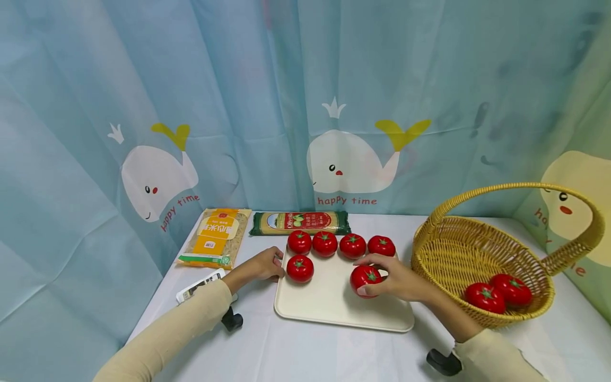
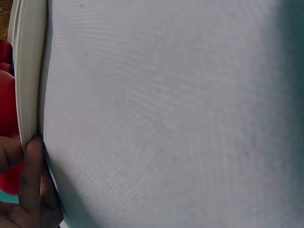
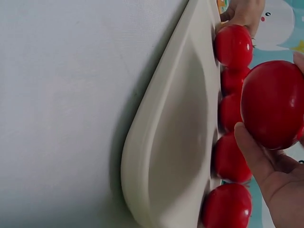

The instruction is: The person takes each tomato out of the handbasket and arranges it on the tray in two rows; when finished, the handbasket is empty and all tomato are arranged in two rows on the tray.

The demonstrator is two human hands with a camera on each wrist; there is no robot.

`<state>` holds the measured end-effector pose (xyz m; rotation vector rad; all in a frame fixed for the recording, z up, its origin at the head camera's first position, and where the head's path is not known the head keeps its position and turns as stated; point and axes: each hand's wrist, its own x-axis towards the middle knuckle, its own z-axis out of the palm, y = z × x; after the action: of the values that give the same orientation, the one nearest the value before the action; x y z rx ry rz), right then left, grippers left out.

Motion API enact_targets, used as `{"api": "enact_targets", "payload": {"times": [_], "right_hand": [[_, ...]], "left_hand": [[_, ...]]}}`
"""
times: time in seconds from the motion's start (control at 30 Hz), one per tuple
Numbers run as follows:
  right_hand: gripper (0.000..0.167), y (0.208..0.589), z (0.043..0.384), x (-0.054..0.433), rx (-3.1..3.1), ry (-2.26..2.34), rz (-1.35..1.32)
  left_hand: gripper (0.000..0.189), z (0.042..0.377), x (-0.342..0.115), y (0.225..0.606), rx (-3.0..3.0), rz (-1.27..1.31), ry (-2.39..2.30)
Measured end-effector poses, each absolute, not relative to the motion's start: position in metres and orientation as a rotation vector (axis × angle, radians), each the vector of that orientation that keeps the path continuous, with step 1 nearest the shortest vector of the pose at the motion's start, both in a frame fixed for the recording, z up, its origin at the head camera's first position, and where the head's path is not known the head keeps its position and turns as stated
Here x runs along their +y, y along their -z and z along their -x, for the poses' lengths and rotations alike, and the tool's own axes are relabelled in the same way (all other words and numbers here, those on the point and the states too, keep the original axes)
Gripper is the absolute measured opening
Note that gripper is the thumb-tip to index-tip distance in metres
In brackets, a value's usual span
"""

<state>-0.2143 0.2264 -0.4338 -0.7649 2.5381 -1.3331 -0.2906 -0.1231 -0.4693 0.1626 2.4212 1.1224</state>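
While the right hand [image 1: 401,278] pinches a tomato [image 1: 363,278] over the cream tray [image 1: 329,305], the left hand [image 1: 264,263] grips that tray's left edge. Five more tomatoes [image 1: 300,269] sit on it; two others [image 1: 485,298] lie in the wicker basket [image 1: 444,252]. Behind, a long packet's [image 1: 299,223] label begins "Olivo", a grain bag [image 1: 217,236] carries Chinese characters, and the curtain [image 1: 267,95] reads "happy time".

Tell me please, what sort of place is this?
Probably a staged corner rather than a working kitchen: whale-printed curtains hang behind a white tabletop, which holds a tray with tomatoes.
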Motion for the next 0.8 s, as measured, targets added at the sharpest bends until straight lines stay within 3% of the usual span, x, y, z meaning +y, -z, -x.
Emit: {"api": "enact_targets", "payload": {"times": [0.53,0.8], "right_hand": [[0.057,0.445,0.227,0.204,2.621,1.295,0.813],[0.059,0.451,0.233,0.187,2.656,1.263,0.711]], "left_hand": [[0.043,0.289,-0.123,0.468,2.434,-0.176,-1.121],[0.043,0.289,-0.123,0.468,2.421,-0.172,-1.127]]}}
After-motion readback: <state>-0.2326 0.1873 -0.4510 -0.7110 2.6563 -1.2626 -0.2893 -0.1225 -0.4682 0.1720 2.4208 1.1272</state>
